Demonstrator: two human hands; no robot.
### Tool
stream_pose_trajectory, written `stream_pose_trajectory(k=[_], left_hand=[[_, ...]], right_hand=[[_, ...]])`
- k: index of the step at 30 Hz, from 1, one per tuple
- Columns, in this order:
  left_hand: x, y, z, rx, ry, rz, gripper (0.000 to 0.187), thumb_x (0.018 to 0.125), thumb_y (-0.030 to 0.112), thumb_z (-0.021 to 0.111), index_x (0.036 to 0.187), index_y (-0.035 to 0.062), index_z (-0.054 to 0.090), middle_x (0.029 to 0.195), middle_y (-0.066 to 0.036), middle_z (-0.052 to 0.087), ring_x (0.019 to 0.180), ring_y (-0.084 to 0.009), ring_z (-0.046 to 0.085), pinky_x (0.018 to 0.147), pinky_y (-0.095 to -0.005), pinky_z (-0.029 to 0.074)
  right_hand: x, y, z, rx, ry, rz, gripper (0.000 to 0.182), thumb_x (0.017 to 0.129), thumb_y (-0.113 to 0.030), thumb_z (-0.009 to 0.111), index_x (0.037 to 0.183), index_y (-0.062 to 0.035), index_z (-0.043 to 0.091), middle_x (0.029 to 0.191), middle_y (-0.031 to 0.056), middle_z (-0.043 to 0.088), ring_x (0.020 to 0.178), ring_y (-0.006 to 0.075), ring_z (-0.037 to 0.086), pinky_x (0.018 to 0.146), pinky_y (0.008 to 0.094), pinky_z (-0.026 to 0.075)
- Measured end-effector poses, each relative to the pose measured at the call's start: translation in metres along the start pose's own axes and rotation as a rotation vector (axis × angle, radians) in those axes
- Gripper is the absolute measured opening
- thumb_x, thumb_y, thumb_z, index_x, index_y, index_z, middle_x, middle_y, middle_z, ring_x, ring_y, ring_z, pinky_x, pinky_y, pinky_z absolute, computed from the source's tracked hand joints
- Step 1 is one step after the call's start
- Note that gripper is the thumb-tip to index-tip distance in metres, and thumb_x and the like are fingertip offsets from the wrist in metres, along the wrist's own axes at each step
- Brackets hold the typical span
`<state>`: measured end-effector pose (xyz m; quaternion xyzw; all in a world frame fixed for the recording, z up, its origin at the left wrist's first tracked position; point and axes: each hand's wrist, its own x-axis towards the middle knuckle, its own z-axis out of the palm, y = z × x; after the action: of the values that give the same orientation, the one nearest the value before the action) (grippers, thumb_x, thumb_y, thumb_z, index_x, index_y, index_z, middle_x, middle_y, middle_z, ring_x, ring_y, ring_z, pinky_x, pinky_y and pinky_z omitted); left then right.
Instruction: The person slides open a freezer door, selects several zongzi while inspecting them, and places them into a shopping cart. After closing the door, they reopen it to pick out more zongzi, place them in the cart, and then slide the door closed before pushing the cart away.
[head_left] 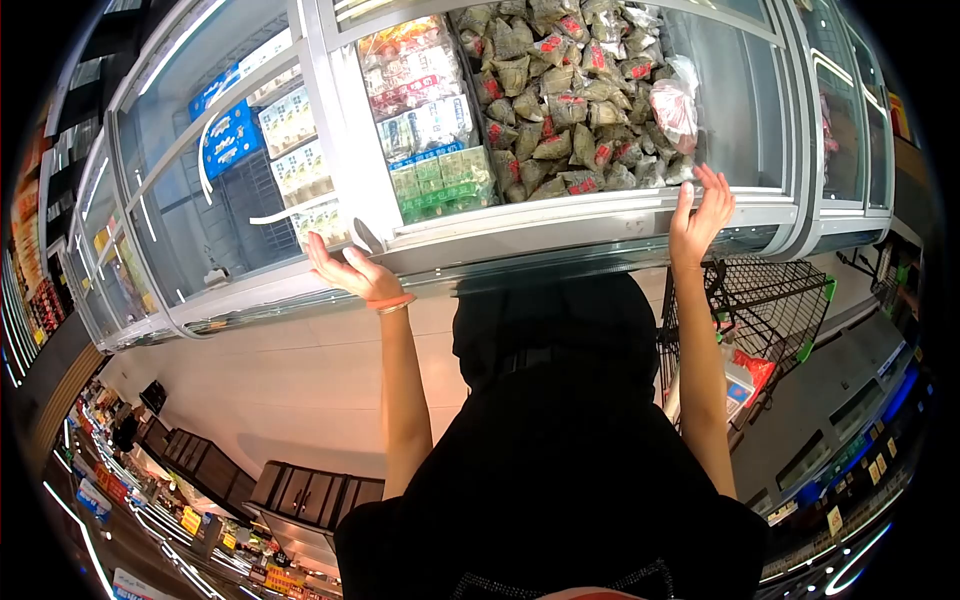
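Leaf-wrapped parcels (560, 95) with red labels are heaped behind the front rail (570, 213) of a glass-sided display freezer (352, 140), and packaged goods (425, 125) are stacked just left of them (green packs (443, 185) are set nearest the rail). A white and red plastic bag (675, 108) is laid on the right edge of the heap. The right hand (703, 212) is raised at the rail near the bag, its grip apart, the fingers spread and empty. The left hand (352, 272) is held palm up near the rail farther left, its grip likewise apart and empty. Whether the rail is touched by either hand cannot quite be told. A wire shopping cart (765, 300) is seen at the right.
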<state>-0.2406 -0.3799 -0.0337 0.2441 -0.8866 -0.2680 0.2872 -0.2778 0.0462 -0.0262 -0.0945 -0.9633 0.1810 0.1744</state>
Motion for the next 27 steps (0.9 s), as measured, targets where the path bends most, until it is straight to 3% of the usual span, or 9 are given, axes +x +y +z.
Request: stream_pose_trajectory(k=[7,23,27], left_hand=[[-0.001,0.001,0.001,-0.005,0.028,-0.002,0.042,0.094,0.020,0.041,0.132,0.0040,0.046,0.137,-0.009,0.047,0.134,-0.0283,0.034,0.112,-0.0505,0.008],[0.000,0.002,0.000,0.057,0.052,0.083,0.034,0.093,0.013,0.041,0.123,0.0028,0.054,0.131,-0.009,0.053,0.127,-0.0267,0.042,0.110,-0.0471,0.015],[-0.001,0.000,-0.002,0.015,0.024,0.054,0.037,0.091,0.013,0.043,0.126,0.0050,0.052,0.135,-0.008,0.050,0.132,-0.0265,0.038,0.112,-0.0497,0.010]], right_hand=[[0.006,0.003,0.011,-0.013,0.028,0.009,0.029,0.086,-0.035,0.060,0.106,-0.0137,0.062,0.116,0.0014,0.060,0.122,0.0253,0.044,0.110,0.0474,0.017],[0.006,0.001,0.013,-0.051,0.035,0.041,0.028,0.082,-0.040,0.065,0.096,-0.0154,0.064,0.105,-0.0006,0.065,0.117,0.0236,0.049,0.111,0.0467,0.017],[0.005,0.002,0.013,-0.056,0.007,0.037,0.028,0.084,-0.040,0.063,0.098,-0.0158,0.064,0.107,-0.0005,0.064,0.118,0.0234,0.048,0.111,0.0464,0.015]])
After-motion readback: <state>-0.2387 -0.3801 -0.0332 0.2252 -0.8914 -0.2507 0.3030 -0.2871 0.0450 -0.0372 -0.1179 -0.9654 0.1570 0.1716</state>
